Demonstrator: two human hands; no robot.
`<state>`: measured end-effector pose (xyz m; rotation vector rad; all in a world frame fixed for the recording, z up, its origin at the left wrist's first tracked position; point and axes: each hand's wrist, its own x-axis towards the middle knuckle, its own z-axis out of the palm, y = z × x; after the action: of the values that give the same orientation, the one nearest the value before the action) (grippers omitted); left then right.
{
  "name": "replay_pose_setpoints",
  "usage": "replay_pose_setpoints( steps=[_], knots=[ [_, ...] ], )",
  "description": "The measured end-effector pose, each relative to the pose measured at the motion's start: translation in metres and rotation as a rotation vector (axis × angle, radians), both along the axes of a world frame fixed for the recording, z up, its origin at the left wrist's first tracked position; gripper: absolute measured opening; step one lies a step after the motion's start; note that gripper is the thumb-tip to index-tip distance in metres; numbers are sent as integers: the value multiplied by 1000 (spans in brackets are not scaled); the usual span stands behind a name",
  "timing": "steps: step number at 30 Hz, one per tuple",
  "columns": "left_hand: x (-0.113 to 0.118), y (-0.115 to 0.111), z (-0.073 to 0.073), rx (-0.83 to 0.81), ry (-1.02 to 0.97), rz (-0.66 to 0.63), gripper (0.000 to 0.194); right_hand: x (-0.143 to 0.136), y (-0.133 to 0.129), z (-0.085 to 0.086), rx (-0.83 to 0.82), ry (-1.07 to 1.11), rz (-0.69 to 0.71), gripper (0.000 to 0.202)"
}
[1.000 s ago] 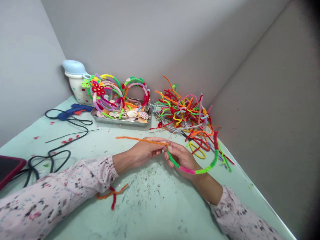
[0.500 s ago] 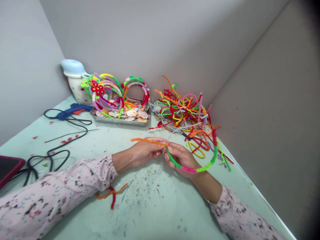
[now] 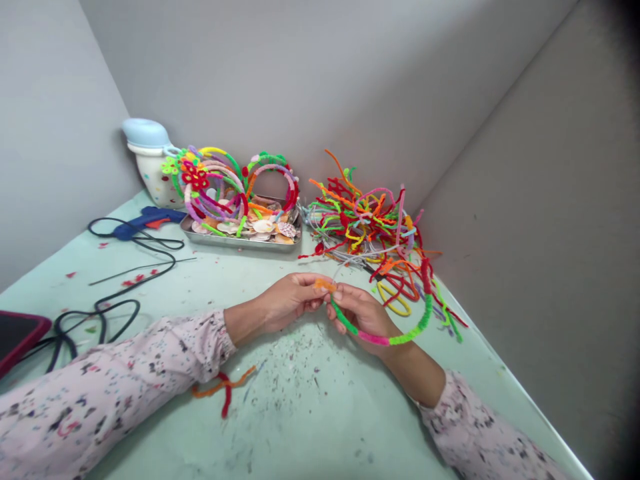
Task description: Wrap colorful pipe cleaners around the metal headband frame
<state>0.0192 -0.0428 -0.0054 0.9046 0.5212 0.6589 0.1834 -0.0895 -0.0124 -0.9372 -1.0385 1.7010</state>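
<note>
My left hand [image 3: 290,302] pinches an orange pipe cleaner [image 3: 325,285] at the end of a curved headband. My right hand [image 3: 361,312] grips the headband [image 3: 411,333] beside that end, its fingertips close to those of my left hand. Green, pink, light green and red fuzzy sections cover the band, which curves below and to the right of my right hand. A thin bare grey stretch shows above my fingertips. Just how the orange piece sits on the band is hidden by my fingers.
A metal tray [image 3: 240,243] holds shells and finished-looking headbands. Right of it lies a tangled pile of pipe cleaners [image 3: 360,213]. At the left are a blue glue gun [image 3: 150,219], black cable [image 3: 135,310], a white cup [image 3: 157,173] and a red-edged device [image 3: 23,340]. Orange and red scraps [image 3: 225,388] lie near my left sleeve.
The orange pipe cleaner's long free end, which stretched left over my left hand, now shows only as a short bit at my fingertips. The headband has shifted slightly left.
</note>
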Motion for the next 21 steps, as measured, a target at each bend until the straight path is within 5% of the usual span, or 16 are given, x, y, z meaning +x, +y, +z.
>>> replay_pose_setpoints(
  steps=[11,21],
  knots=[
    [0,1,-4,191,168,114,22,-1,1,2,37,-154,-102,22],
    [1,-7,10,309,298,220,21,-5,3,2,72,-321,-141,24]
  ],
)
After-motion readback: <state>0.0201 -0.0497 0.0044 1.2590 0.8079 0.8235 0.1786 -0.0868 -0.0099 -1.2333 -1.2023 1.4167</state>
